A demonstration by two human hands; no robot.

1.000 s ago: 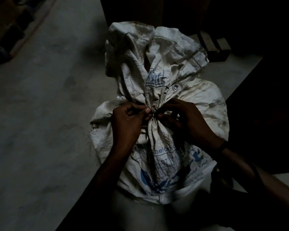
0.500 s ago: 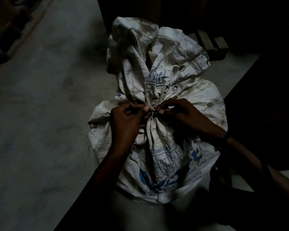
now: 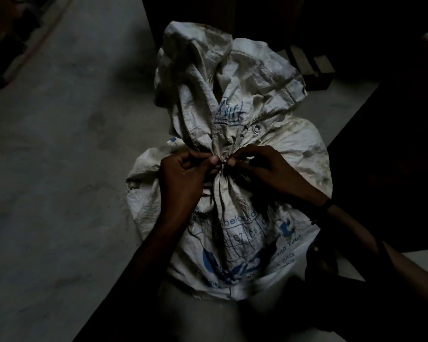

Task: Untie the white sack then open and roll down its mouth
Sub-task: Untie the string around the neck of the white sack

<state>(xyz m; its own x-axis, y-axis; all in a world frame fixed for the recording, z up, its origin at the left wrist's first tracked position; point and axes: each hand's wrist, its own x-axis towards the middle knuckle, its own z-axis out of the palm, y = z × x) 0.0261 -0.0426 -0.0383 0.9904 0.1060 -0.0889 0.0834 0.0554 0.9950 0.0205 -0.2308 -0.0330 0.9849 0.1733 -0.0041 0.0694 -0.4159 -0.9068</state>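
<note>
Concrete floor (image 3: 59, 169), dim light. White sack (image 3: 232, 230) with blue print stands on it, full, neck still cinched; loose mouth fabric (image 3: 208, 82) bunched above the tie. Metal eyelet (image 3: 257, 127) just above right of the neck. Left hand (image 3: 183, 178) and right hand (image 3: 265, 169) both pinch at the tie (image 3: 222, 163), fingers curled. Untying underway, knot not visibly loose; opening and rolling down still left.

White sack (image 3: 235, 114): dirty brown smudges, blue printed lettering and logo. Floor (image 3: 59, 169): grey.
</note>
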